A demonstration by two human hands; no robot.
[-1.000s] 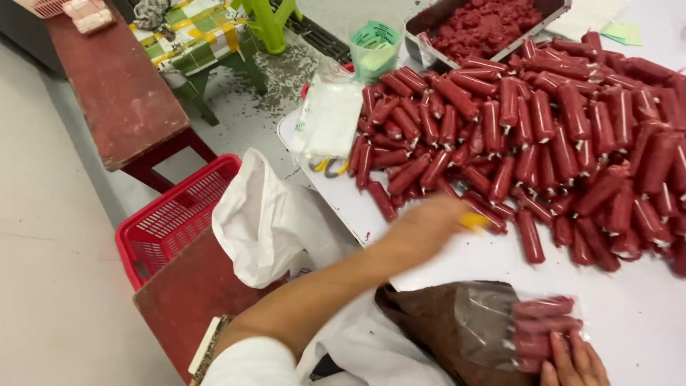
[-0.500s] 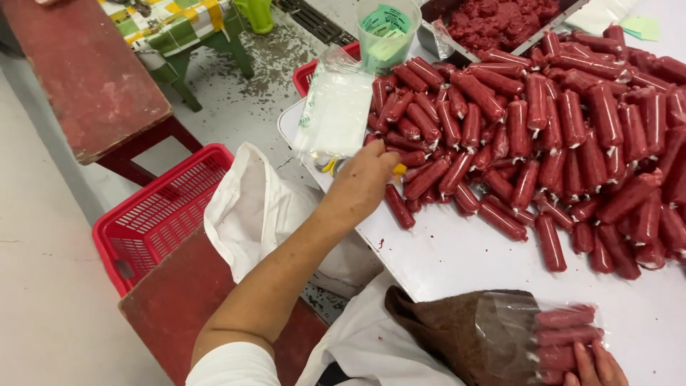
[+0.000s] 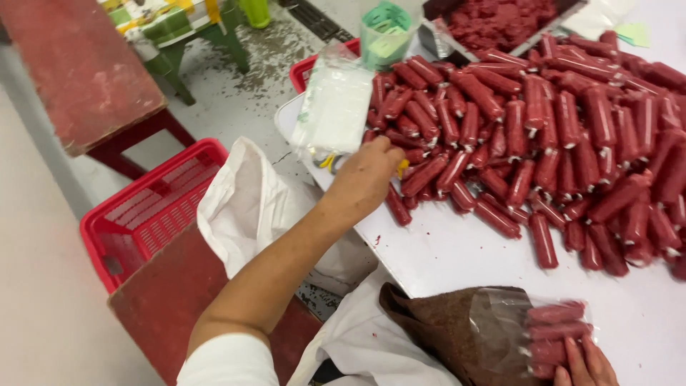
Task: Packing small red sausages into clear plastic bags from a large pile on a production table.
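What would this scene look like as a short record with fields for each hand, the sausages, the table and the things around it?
left hand: stretched to the near edge of the sausage pile, something small and yellow under its fingers
right hand: at the bottom edge, holding a clear bag of sausages
sausage pile: many red wrapped sausages, loosely heaped
table: white, stained in spots
stack of clear bags: on the table corner by the left hand
tray of red meat: behind the pile
red basket: on the floor, left
white sack: beside the basket

Two hands (image 3: 368,179); two red baskets (image 3: 153,211); one bagged sausage bundle (image 3: 554,336); loose sausages (image 3: 543,136) lay too many to count.
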